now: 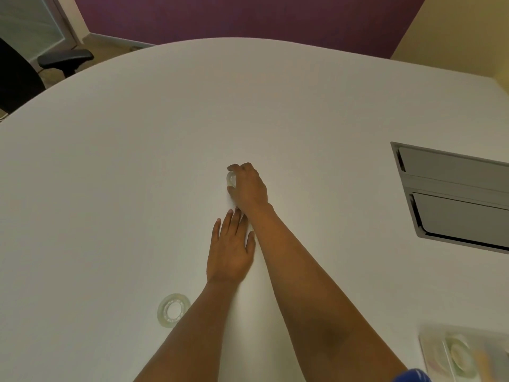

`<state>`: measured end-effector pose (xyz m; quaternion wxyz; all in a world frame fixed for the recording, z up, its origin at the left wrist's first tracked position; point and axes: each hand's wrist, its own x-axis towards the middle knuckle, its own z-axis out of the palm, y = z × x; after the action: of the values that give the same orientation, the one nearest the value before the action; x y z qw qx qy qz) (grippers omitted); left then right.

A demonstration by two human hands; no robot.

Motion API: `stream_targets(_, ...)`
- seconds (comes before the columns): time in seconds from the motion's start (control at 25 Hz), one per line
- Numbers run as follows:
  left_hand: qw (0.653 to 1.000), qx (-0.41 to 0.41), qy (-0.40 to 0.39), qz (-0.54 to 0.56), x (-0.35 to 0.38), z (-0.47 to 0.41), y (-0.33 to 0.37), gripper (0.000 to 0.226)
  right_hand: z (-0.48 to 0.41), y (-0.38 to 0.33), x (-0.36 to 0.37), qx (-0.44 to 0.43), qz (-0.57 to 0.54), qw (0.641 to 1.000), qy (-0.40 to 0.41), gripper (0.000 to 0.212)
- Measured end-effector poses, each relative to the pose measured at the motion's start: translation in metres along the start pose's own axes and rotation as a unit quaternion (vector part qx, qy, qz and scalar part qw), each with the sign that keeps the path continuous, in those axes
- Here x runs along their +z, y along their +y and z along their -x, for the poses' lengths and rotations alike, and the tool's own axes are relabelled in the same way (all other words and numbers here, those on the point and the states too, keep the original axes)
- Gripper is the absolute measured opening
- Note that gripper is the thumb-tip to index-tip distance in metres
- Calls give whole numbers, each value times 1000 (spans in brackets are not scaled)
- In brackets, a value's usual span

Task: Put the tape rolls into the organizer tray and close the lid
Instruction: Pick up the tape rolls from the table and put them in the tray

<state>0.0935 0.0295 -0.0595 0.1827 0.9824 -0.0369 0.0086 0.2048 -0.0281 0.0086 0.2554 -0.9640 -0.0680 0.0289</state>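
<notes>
My right hand (249, 186) reaches out over the middle of the white table (137, 166), its fingers curled around a small clear tape roll (231, 180) that rests on the surface. My left hand (230, 248) lies flat on the table just behind it, fingers spread and holding nothing. A second clear tape roll (173, 310) lies flat near my left forearm. The clear organizer tray (435, 354) sits at the bottom right corner, blurred, with at least one roll (458, 351) inside. I cannot make out its lid.
A grey metal hatch (454, 197) with two flaps is set into the table at the right. A black office chair (63, 59) stands beyond the table's far left edge. Something blue (413, 377) shows at the bottom edge.
</notes>
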Motion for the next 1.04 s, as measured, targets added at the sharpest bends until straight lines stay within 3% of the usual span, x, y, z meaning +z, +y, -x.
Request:
stream_targets(0.64, 1000, -5, -25, 2, -2, 155, 26, 53, 209, 57, -78, 96, -70, 990, 74, 48)
stream_targets(1.04, 997, 7, -82, 3, -9, 230, 45, 54, 332, 113, -119, 178, -89, 963, 179, 49)
